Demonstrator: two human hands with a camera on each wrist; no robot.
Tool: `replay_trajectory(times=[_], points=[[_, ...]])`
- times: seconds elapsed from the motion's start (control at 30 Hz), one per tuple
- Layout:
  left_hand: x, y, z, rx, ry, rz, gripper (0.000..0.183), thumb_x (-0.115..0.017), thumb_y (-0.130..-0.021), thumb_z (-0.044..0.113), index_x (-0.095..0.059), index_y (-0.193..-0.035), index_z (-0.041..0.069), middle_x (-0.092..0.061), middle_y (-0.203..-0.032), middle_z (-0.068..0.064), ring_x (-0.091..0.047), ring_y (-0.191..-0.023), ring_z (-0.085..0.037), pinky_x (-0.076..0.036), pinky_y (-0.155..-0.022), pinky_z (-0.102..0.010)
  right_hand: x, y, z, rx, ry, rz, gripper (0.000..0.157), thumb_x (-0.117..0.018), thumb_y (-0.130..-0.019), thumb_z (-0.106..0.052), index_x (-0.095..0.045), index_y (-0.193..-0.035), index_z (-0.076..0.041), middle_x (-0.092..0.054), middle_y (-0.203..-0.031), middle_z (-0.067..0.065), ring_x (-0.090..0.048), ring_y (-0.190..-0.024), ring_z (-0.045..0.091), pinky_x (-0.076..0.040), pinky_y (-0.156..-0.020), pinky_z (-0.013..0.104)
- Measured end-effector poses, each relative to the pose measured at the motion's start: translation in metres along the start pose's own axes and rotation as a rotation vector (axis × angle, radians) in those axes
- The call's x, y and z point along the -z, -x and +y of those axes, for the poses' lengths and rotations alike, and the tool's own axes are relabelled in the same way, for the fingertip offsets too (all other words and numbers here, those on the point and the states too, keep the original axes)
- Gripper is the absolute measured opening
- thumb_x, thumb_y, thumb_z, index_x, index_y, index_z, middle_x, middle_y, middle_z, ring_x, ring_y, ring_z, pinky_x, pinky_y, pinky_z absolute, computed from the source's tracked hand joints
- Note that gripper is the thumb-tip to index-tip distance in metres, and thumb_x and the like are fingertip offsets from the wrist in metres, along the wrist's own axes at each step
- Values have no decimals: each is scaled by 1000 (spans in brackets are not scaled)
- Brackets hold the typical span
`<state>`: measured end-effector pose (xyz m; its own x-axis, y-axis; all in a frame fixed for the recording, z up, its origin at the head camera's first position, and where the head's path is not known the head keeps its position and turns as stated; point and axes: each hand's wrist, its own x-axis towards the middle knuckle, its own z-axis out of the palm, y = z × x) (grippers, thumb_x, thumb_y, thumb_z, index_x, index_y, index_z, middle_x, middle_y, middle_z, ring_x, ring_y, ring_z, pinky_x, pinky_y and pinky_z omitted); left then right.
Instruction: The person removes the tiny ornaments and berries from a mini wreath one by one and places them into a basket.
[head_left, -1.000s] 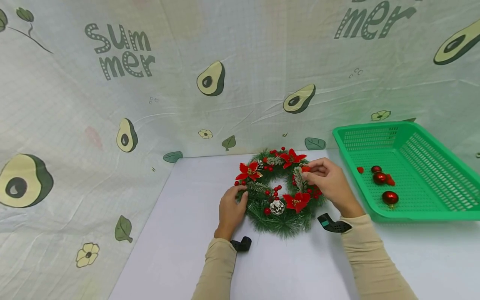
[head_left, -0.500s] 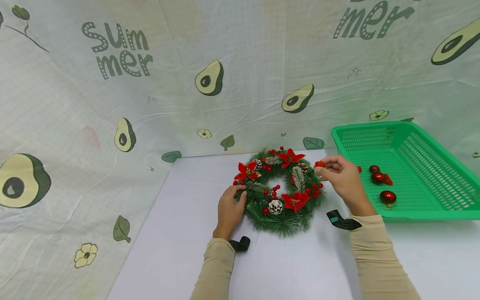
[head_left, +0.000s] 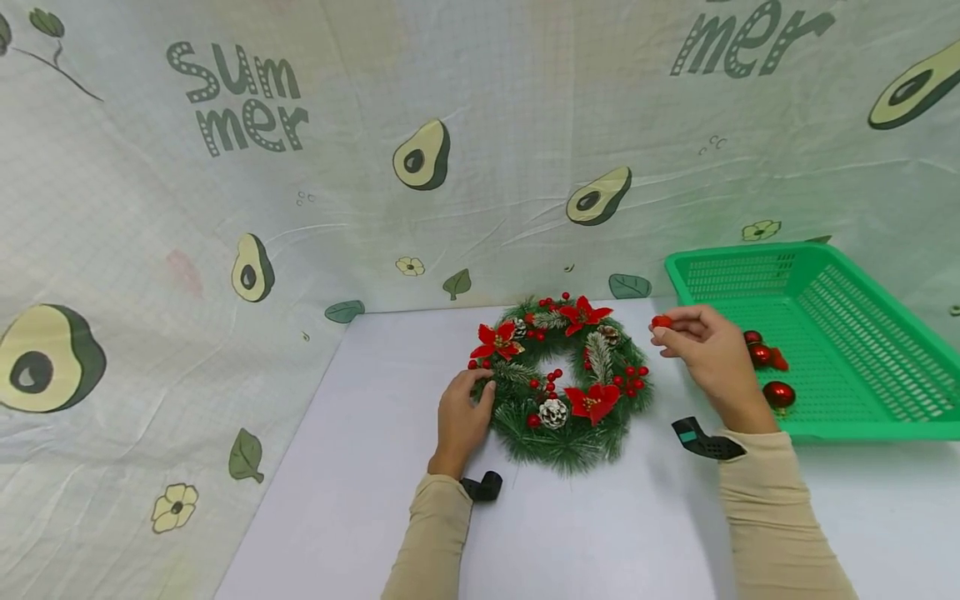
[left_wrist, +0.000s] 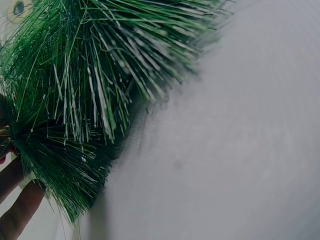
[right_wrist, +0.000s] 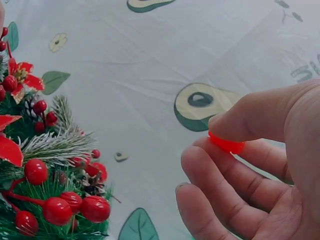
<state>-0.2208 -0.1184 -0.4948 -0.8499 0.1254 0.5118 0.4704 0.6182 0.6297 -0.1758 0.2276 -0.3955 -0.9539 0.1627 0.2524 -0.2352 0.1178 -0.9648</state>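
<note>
A green Christmas wreath with red poinsettias, berries and white-tipped pine cones lies on the white table. My left hand holds its left edge, fingers among the needles. In the left wrist view those fingers are partly hidden by the green bristles. Between wreath and basket, my right hand is raised, pinching a small bright red piece between thumb and forefinger. The right wrist view shows this red piece mostly covered by the thumb, its other fingers loosely bent; its kind is unclear.
A green plastic basket stands at the right. Inside lie several shiny red baubles and a small red piece. Behind the table hangs a pale cloth printed with avocados.
My right hand has moved right, off the wreath's right side toward the basket, carrying the red piece. A pine cone it covered now shows. The left hand has stayed put.
</note>
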Motion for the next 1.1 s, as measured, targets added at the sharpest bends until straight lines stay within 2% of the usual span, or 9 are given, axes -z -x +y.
replay_trajectory(times=[0.23, 0.57, 0.8, 0.97, 1.1], points=[[2, -3, -1, 1, -14, 12, 18, -67, -98, 19, -71, -115, 12, -68, -111, -2, -64, -99, -19, -54, -81, -36, 9, -2, -6, -17, 74, -10, 35, -71, -96, -14, -56, -123, 2, -69, -103, 4, -69, -86, 13, -56, -73, 23], [7, 1, -6, 4, -34, 1, 18, -68, -98, 18, -71, -115, 12, -68, -111, -3, -64, -98, -19, -54, -80, -37, 38, 4, 1, -21, 209, -51, 32, -66, -99, -18, -55, -122, 2, -67, -104, 8, -68, -86, 10, -57, -73, 23], [3, 3, -5, 10, -5, -6, 19, -67, -98, 17, -71, -116, 11, -68, -112, -3, -64, -100, -19, -54, -82, -38, 69, 11, -1, -60, 211, -33, 35, -68, -98, -18, -58, -123, 4, -72, -100, -1, -71, -84, 17, -58, -71, 29], [-1, 1, -4, -11, 36, -4, 20, -66, -99, 18, -70, -117, 10, -68, -114, -4, -64, -104, -19, -55, -82, -37, 94, 14, -7, -89, 268, -71, 33, -66, -99, -19, -58, -124, 0, -72, -101, -7, -70, -81, 15, -56, -69, 26], [-3, 2, -6, -12, 30, 6, 20, -66, -99, 18, -70, -117, 11, -68, -114, -3, -64, -103, -19, -55, -82, -37, 104, 15, -8, -87, 259, -106, 32, -64, -100, -15, -57, -125, 3, -71, -104, -6, -69, -84, 16, -57, -70, 27]])
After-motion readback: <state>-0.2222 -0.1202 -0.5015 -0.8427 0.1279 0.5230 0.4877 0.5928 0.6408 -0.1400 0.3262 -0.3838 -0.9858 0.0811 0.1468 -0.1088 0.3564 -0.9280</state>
